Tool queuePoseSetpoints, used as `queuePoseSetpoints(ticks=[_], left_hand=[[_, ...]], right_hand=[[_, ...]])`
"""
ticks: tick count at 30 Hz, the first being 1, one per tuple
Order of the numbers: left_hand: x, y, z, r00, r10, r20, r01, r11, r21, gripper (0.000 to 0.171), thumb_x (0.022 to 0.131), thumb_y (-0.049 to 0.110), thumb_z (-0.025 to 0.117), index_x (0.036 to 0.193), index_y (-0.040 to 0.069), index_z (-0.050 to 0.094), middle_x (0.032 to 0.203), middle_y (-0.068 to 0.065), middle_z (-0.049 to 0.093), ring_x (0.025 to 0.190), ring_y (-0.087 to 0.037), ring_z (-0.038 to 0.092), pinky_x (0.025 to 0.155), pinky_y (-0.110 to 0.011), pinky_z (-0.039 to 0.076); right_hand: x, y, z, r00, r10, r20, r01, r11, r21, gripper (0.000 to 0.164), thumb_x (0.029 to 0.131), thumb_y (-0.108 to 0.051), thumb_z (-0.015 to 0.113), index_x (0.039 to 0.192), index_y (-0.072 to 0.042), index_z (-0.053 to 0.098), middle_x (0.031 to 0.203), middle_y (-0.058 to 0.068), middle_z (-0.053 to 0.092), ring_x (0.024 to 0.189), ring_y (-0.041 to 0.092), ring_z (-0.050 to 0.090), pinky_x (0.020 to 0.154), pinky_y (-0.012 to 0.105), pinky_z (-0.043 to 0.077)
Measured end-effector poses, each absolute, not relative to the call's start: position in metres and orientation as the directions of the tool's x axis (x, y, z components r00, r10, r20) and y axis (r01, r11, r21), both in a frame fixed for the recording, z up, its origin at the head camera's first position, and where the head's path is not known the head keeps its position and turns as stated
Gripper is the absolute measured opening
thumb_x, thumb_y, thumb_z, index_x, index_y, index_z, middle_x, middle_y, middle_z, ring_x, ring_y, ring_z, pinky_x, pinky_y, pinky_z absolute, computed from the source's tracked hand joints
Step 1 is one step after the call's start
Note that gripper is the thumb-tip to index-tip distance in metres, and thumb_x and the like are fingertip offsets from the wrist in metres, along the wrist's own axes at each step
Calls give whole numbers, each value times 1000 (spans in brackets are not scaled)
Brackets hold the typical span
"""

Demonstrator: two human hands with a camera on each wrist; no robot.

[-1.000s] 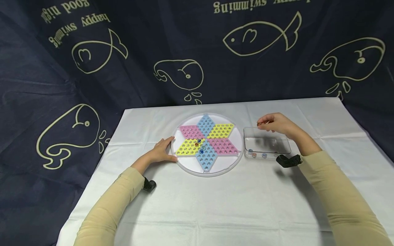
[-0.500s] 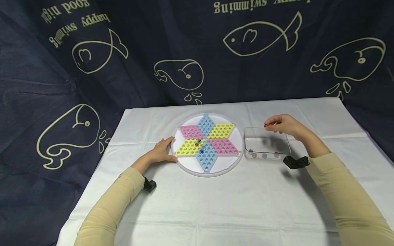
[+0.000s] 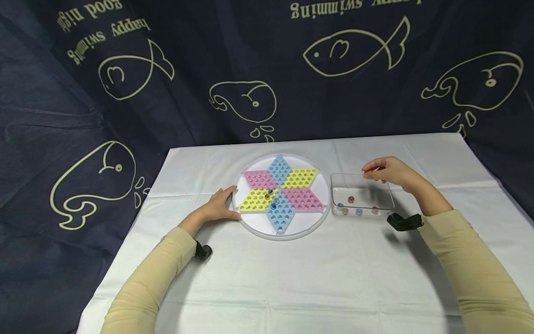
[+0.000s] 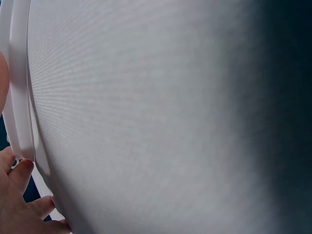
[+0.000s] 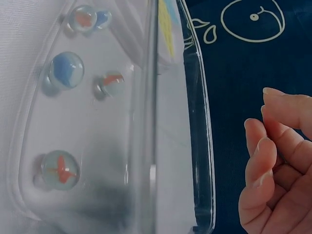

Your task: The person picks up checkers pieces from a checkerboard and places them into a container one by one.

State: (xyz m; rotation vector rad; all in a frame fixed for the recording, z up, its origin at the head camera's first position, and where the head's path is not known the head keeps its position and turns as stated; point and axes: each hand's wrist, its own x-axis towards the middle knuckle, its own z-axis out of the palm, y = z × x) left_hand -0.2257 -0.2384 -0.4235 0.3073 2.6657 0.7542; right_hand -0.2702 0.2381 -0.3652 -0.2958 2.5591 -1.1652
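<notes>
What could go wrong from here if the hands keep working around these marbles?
The left hand touches the round board, so a nudge might dislodge the board marbles. The right hand is close to the clear box; catching its rim could tip it. The box marbles lie loose and may roll away from fingertips.

A round white board with a pink, yellow and blue star lies flat mid-frame, marbles near its middle; right of centre, a clear box holds five glass marbles.
</notes>
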Motion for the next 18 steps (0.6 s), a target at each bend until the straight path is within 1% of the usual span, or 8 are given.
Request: queuePoseSetpoints(ticks=[10, 18], left_hand=[[-227, -238, -423, -914, 298, -276, 107, 832, 544, 104, 70, 40, 77, 146, 6, 15, 152, -18, 13, 138, -42, 0, 109, -60, 6], [-228, -239, -425, -914, 300, -274, 112, 835, 539, 105, 70, 42, 76, 146, 6, 15, 151, -19, 13, 138, -43, 1, 108, -61, 6]], right_hand=[[-273, 221, -364, -923, -350, -157, -103, 620, -778, 44, 88, -26, 60, 119, 4, 53, 92, -2, 57, 77, 11, 48, 63, 28, 45], [-277, 190, -363, -909, -391, -145, -116, 571, -813, 39, 87, -20, 61, 117, 4, 54, 92, 2, 58, 77, 12, 52, 67, 29, 48]])
